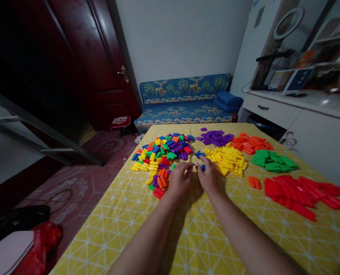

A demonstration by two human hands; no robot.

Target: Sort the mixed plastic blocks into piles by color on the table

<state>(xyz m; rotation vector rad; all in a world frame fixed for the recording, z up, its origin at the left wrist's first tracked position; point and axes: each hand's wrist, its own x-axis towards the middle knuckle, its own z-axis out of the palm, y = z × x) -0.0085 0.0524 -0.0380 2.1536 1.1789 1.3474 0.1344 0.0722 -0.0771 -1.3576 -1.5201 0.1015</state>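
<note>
My left hand (181,177) is closed, its fingers curled at the right edge of a mixed pile of colored plastic pieces (161,152). Whatever lies between its fingertips is too small to make out. Close beside it, my right hand (208,176) has its thumb and fingers apart around a small blue piece (203,168). Another few blue pieces (199,154) lie just beyond the fingertips. A yellow pile (227,158) is right of my right hand, with a purple pile (215,137) behind it.
Orange (251,143), green (273,161) and red (301,193) piles lie on the right of the yellow-patterned table (124,229). Two orange pieces (254,182) sit apart near the red ones. A blue sofa (184,101) stands behind, a white cabinet (307,126) at right.
</note>
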